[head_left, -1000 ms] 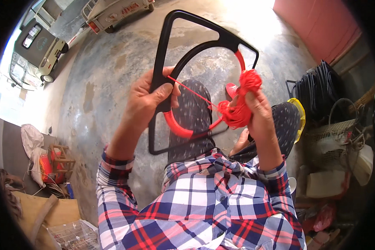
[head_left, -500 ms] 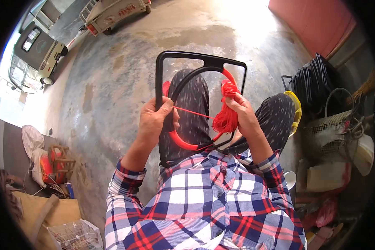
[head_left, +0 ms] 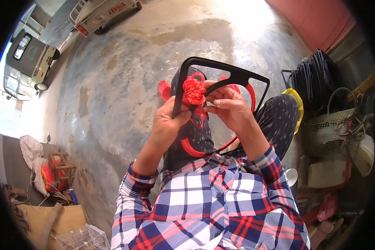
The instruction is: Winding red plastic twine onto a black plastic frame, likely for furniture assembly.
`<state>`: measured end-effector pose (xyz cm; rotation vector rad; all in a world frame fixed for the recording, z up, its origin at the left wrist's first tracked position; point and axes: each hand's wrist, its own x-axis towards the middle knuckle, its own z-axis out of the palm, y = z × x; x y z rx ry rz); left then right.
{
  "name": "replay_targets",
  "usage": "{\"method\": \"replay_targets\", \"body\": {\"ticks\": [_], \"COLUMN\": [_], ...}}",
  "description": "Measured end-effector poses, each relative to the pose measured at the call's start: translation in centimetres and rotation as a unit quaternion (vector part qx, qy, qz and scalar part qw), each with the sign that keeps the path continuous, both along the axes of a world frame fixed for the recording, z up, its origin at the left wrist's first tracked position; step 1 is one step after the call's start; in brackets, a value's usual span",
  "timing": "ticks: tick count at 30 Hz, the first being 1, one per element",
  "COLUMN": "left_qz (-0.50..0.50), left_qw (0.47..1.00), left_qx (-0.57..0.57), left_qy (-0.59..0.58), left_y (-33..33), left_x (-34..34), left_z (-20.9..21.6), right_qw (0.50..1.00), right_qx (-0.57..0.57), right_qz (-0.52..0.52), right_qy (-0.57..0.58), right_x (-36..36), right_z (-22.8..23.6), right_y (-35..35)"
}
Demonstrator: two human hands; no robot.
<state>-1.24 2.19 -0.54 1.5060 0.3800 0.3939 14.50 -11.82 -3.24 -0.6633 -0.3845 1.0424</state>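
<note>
My left hand (head_left: 169,118) is closed around the left side of a black frame (head_left: 221,64), thumb in front. The frame is squarish with a ring inside it, held up above my knees and tilted. Part of the ring is wrapped in red cord (head_left: 191,149); the rest is bare black. A bunched hank of red cord (head_left: 193,91) sits at the ring's left side, just above my left hand. From the right, my right hand (head_left: 231,107) reaches across the ring, its fingertips closed at the hank's edge. Some of those fingertips are hidden behind the ring and cord.
Black frames (head_left: 314,79) stand stacked at the right, near a yellow rim (head_left: 296,106) by my knee and a wire mesh basket (head_left: 331,131). A small wooden stool (head_left: 61,166) stands at left. Vehicles, including a three-wheeler (head_left: 31,60), are parked at the far left.
My right hand has carried the hank from the ring's right side to its left, beside my left hand. The frame has shifted right and tilted; the taut strand across it no longer shows.
</note>
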Motion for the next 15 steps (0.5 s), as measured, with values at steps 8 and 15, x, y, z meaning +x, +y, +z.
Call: {"method": "replay_targets", "body": {"ticks": [8,15], "left_qz": [-0.014,0.074], "left_qw": [0.994,0.984], "left_qx": [0.09,0.142], "left_qy": [-0.058,-0.081], "left_y": [-0.5,-0.6], "left_x": [0.1,-0.4], "left_z": [-0.1,-0.6], "right_qw": [0.625,0.82], "right_qx": [-0.214,-0.078], "right_qz": [-0.293,-0.253], "right_qy": [-0.691,-0.507], "right_x": [-1.8,-1.5], "right_z": [3.5,2.7], "right_y": [-0.4,3.1]}}
